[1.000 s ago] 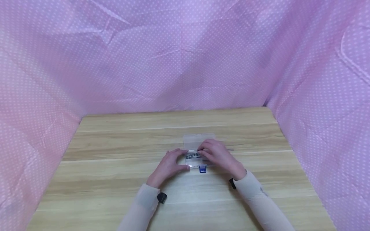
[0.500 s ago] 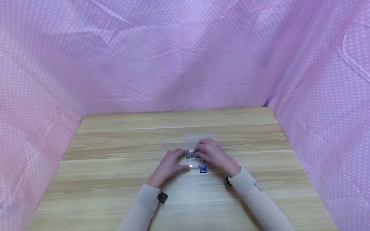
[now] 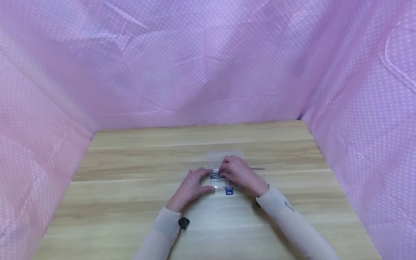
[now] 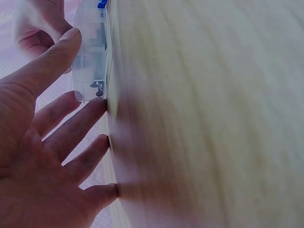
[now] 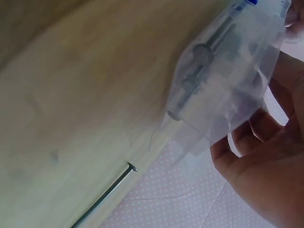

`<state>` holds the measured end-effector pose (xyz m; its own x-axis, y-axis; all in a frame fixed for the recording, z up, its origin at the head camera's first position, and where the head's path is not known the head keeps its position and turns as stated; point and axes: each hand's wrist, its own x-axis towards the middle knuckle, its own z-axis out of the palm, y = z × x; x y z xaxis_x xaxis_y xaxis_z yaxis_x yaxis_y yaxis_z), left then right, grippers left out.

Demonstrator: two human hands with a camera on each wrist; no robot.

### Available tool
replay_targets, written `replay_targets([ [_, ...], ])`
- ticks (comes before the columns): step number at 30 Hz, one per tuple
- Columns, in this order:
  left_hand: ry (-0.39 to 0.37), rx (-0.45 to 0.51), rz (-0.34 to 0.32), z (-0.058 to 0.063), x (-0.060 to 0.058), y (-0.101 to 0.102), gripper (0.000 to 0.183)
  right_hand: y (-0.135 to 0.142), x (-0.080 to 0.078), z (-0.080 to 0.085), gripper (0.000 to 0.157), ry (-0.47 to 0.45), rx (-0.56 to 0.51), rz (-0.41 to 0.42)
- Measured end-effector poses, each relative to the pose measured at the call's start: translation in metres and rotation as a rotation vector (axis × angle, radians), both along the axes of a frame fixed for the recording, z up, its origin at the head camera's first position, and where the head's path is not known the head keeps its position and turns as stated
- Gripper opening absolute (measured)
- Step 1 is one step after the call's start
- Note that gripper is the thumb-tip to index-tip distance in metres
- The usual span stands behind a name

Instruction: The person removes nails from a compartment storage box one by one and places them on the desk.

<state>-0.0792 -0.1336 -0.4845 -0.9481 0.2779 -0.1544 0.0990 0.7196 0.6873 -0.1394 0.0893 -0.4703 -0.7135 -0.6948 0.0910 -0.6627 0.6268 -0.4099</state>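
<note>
A clear plastic compartment box [image 3: 219, 183] lies with its lid [image 3: 224, 156] folded back and its blue latch [image 3: 229, 190] at the front. Nails [image 3: 215, 176] fill its rear left compartment. My left hand [image 3: 190, 186] holds the left end between thumb and forefinger; the other fingers spread beside it in the left wrist view. My right hand [image 3: 238, 171] reaches into the box from the right with bent fingers over the nails; its fingertips are hidden, and I cannot tell whether they pinch one. Larger nails [image 5: 204, 54] show through the wall in the right wrist view.
One long loose nail [image 5: 107, 194] lies on the wooden table [image 3: 146, 206] right of the box, partly behind my right hand in the head view. Pink dotted cloth [image 3: 201, 83] hangs round the table's back and sides.
My right hand has moved slightly left, its fingers now lower over the nail compartment. The left hand keeps its hold on the box, and the loose nail stays where it was.
</note>
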Motion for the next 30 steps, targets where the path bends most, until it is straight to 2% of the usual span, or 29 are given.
replay_targets([
  [8,0.013,-0.003,-0.005,-0.0002,-0.0005,-0.0006,0.070,-0.0011,-0.0007,0.0011,0.011,0.057,0.031,0.040],
  [18,0.002,-0.004,0.007,-0.0002,-0.0004,-0.0001,0.071,-0.0023,-0.0028,-0.0002,0.008,0.077,0.073,0.067],
  [25,0.007,0.003,0.009,-0.0002,0.0001,-0.0004,0.070,-0.0032,-0.0030,0.0000,0.006,0.143,0.108,0.103],
  [30,0.001,0.003,0.005,0.0001,-0.0005,-0.0002,0.071,-0.0016,-0.0020,-0.0009,0.005,0.166,0.096,0.118],
])
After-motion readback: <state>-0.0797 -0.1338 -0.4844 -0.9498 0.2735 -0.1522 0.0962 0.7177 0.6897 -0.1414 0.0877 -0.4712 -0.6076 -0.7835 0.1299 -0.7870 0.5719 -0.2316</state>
